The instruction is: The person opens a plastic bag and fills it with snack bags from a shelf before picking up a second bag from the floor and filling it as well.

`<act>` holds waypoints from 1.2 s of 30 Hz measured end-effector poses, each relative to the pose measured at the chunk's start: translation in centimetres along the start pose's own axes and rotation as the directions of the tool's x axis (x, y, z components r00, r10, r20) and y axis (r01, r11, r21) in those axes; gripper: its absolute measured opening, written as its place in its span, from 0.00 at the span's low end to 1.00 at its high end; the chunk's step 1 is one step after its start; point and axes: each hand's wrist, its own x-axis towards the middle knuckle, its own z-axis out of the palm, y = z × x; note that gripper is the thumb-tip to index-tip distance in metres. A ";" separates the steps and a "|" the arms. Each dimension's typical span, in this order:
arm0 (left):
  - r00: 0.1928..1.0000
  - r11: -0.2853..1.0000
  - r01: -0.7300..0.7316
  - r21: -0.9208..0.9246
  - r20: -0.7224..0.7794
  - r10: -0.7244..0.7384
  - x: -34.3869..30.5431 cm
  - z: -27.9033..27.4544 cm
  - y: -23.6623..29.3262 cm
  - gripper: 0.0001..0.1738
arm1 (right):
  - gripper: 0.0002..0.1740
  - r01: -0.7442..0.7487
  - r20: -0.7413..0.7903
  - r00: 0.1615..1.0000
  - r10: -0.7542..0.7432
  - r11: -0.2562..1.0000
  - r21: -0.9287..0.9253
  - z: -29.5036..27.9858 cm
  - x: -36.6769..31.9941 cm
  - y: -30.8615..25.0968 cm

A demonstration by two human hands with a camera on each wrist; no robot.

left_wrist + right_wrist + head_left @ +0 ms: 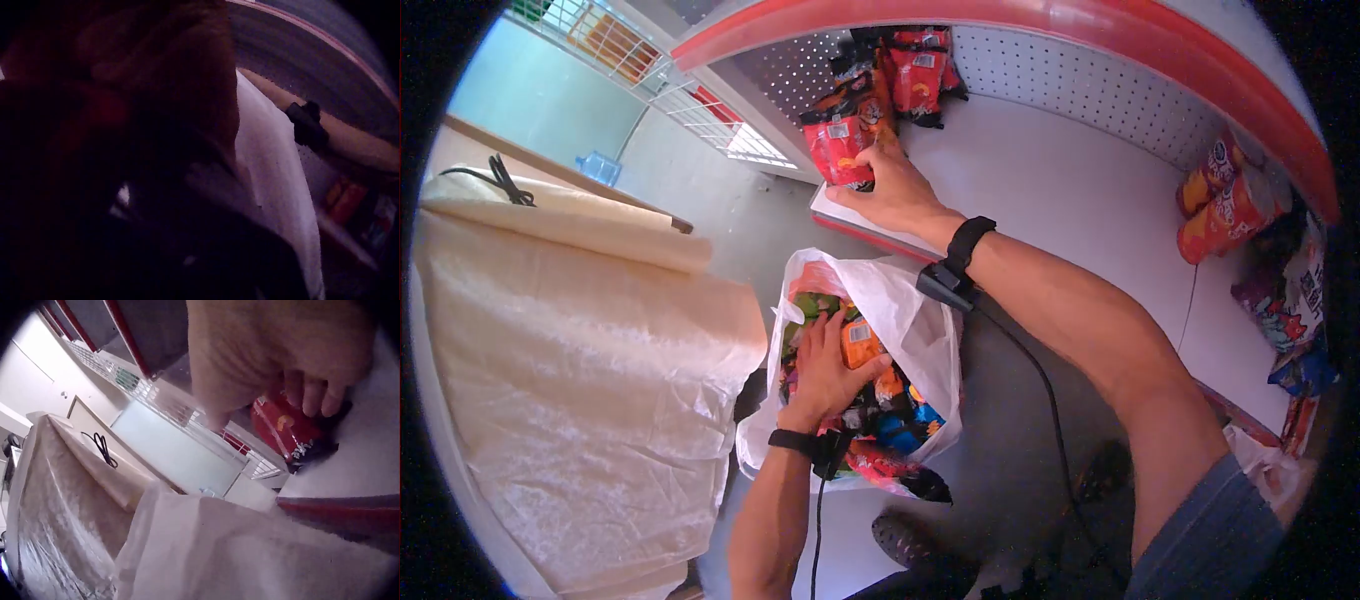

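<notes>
Your right hand is at the near left end of the white shelf, thumb and forefinger spread well apart, a fingertip touching the red snack packet. That packet stands at the shelf's front edge; more red, orange and black packets are behind and beside it, in front of the perforated back panel. The right wrist view shows your other fingers loosely bent over the packet; whether they bear any of its weight, you cannot tell.

Your left hand is inside the mouth of the white bag, its fingers extended and spread, the thumb reaching over the orange packet. You cannot tell whether it has hold of anything underneath; the left wrist view is too dark. Around it in the bag lie a green packet and blue packets, with a red and black packet at the near rim.

Red canisters stand at the shelf's far right, near colourful bags. A beige cloth covers the surface to your left.
</notes>
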 end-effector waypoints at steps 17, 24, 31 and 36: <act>0.985 0.986 0.165 -0.012 0.048 -0.165 0.4 0.9 0.5 0.61 | 0.50 0.012 -0.355 0.932 -0.070 0.987 -0.163 0.5 3.4 3.8; 0.984 0.985 0.174 0.010 0.026 -0.174 0.3 0.7 0.5 0.62 | 0.46 -0.047 -0.529 0.844 -0.084 0.972 -0.230 -1.3 6.0 4.6; 0.980 0.981 0.193 -0.008 0.047 -0.193 0.2 0.5 0.8 0.62 | 0.42 0.223 -0.444 0.682 -0.581 0.743 -0.631 -4.3 13.3 4.1; 0.970 0.972 0.232 -0.039 0.086 -0.228 0.4 0.1 0.8 0.62 | 0.31 -0.174 -0.127 0.368 -0.921 0.066 -0.982 -6.1 19.6 0.3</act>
